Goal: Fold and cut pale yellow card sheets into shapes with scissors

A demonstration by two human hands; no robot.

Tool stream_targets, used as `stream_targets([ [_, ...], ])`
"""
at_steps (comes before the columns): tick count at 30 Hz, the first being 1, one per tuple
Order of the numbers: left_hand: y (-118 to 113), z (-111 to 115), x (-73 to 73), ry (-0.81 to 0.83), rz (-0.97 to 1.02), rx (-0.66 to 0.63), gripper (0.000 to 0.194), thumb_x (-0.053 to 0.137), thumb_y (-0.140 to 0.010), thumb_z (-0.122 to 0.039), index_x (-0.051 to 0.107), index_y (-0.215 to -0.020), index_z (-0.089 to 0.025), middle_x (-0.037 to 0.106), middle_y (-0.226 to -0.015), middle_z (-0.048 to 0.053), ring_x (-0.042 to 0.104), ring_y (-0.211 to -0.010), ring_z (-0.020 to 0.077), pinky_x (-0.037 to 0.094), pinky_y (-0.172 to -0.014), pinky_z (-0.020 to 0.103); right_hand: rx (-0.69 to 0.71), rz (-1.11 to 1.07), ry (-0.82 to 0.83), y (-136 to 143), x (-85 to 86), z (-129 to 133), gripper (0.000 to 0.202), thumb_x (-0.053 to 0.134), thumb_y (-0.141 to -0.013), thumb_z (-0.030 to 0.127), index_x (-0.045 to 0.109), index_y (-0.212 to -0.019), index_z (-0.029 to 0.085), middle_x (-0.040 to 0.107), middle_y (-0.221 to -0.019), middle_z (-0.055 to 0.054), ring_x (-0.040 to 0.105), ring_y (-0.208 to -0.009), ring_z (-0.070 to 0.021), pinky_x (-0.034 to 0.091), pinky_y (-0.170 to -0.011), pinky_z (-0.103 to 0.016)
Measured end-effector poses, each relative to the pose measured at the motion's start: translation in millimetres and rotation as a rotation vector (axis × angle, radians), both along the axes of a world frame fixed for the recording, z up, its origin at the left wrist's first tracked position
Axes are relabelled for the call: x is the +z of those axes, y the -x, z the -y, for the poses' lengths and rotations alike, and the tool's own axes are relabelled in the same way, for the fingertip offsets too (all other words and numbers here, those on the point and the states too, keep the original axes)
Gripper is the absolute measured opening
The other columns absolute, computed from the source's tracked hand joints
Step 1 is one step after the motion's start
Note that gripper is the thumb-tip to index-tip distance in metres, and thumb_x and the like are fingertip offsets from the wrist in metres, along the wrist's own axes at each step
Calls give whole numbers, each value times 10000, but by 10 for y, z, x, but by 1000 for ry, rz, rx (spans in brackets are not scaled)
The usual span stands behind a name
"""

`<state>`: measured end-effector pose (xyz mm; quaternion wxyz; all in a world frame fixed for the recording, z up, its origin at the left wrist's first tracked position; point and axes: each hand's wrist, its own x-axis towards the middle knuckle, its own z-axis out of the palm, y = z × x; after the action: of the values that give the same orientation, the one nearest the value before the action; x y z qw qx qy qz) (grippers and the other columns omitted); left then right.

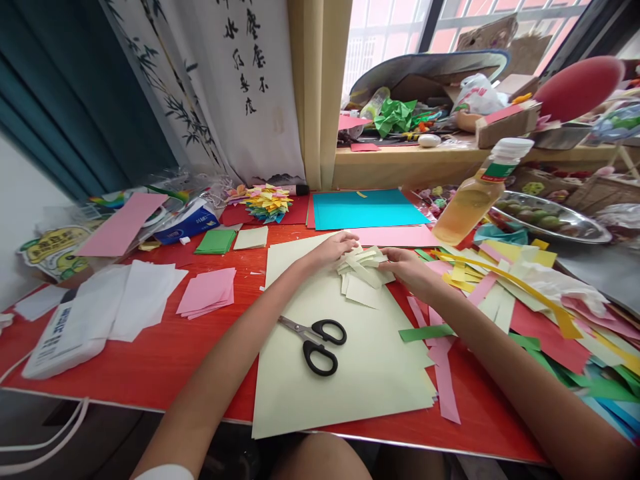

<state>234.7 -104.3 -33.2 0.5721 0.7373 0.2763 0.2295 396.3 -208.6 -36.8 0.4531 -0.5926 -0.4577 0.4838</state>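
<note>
Cream strips lie heaped beyond the scissors. My left hand and right hand flank them, fingers bent; from here I can't tell whether either pinches a strip.

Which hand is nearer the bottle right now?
Right. The right hand is at the right edge of the cream paper pieces, left of the bottle; the left hand is farther left, at the pieces' opposite edge.

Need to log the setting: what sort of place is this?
Probably a craft corner in a home: scissors on large paper sheets, colourful paper scraps heaped at the right, and a curtain at the far left.
</note>
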Motion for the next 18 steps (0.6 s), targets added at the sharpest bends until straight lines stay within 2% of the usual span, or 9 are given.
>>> stream_targets([
  [3, 118, -50, 93, 24, -109, -71, 353, 578, -745, -346, 587, -1040, -152, 589, -1083, 81, 538, -974, 194, 396, -854, 327, -19, -111, 38, 8, 19, -7, 363, 586, -688, 135, 572, -1051, 148, 671, -940, -101, 653, -780, -211, 542, -705, -335],
  [6, 176, -70, 143, 67, -194, -108, 466, 634, -686, -337, 571, -1099, -130, 617, -1001, 96, 576, -861, 202, 429, -763, 334, -27, -179, 75, 24, 36, -3, 356, 581, -700, 121, 566, -1056, 145, 684, -905, -114, 664, -769, -226, 554, -693, -357],
  [10, 147, -43, 137, 78, -233, -108, 523, 669, -643, -281, 555, -1131, -129, 608, -1038, 105, 582, -892, 213, 440, -740, 313, -38, -213, 104, 58, 55, 19, 345, 574, -711, 104, 565, -1053, 145, 685, -921, -113, 666, -764, -223, 561, -677, -348],
  [14, 87, 53, 190, 77, -210, -165, 481, 640, -682, -305, 571, -1130, -144, 602, -1084, 102, 579, -934, 221, 451, -742, 306, -30, -223, 99, 81, 94, 31, 295, 574, -713, 93, 595, -1006, 129, 679, -923, -111, 655, -753, -197, 559, -647, -293],
  [18, 66, 146, 315, 98, -169, -150, 442, 527, -780, -454, 565, -1139, -200, 580, -1148, 86, 557, -987, 216, 457, -748, 305, -57, -222, 87, 59, 181, 35, 339, 579, -710, 94, 575, -1047, 121, 667, -858, -100, 637, -696, -169, 555, -583, -250],
])
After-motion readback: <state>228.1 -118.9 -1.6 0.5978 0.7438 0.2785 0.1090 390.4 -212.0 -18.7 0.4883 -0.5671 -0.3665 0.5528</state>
